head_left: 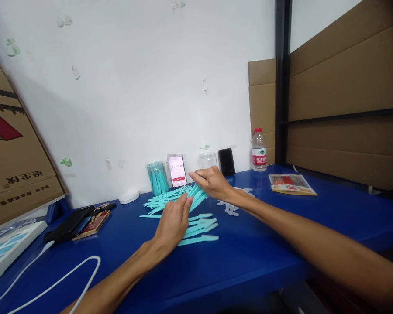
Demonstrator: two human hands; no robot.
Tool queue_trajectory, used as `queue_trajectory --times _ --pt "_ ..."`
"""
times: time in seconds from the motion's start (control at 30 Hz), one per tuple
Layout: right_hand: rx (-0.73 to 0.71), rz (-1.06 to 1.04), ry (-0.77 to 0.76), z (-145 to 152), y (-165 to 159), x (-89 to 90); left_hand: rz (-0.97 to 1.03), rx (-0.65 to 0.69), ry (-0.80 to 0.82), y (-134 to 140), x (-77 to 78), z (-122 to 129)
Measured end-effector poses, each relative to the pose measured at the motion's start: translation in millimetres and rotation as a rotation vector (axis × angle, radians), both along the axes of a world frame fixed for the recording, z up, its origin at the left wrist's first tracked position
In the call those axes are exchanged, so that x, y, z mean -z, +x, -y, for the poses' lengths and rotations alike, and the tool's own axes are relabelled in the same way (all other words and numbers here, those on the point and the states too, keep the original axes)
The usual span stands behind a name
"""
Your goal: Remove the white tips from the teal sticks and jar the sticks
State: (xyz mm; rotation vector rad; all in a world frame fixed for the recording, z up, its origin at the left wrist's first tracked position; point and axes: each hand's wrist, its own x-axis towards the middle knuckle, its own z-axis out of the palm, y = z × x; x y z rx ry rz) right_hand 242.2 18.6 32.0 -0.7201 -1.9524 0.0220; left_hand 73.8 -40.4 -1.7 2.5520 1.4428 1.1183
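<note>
My right hand (212,181) is closed round the upper end of a bundle of teal eyebrow razors (198,198), held tilted above the table. My left hand (175,220) pinches at the lower left side of the same bundle, thumb and fingers together; its exact contact is partly hidden. Behind and left of the hands lies a pile of loose teal razors (157,201). Several more razors (201,226) lie fanned out just right of my left hand. Small whitish plastic pieces (231,208) are scattered beneath my right forearm.
Along the wall stand a clear tub full of teal razors (158,179), a lit phone (177,171), a clear jar (207,160), a black device (226,162) and a water bottle (259,150). A white lid (129,197), a black pouch (70,223) and a packet (292,184) lie on the blue table (249,266).
</note>
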Motion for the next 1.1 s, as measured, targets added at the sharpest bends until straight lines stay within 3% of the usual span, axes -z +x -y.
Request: queue_trajectory --times 0.23,0.5,0.63,0.73,0.83,0.93,1.1 --pt "-0.062 -0.039 -0.052 -4 0 -3.9 -0.023 -0.029 0.014 -1 -3.6 -2" --pt "-0.018 -0.045 -0.048 -8 3 -7.4 -0.054 -0.033 0.04 -2 -7.0 -3" --pt "0.147 -0.204 -0.049 -28 48 -22.7 0.014 -0.059 0.056 -11 -12.2 -3" --pt "0.394 -0.318 -0.061 -43 87 -33.5 0.099 -0.043 0.03 -15 -13.7 -6" --pt "0.393 -0.073 -0.217 -51 103 -32.1 0.094 -0.015 0.018 -15 -10.7 -10" --pt "0.377 0.261 -0.352 -54 100 -19.7 0.055 -0.031 0.024 -16 -7.0 -15" --pt "0.469 0.621 -0.486 -58 93 0.9 -0.164 -0.098 0.008 -39 -11.1 -38"
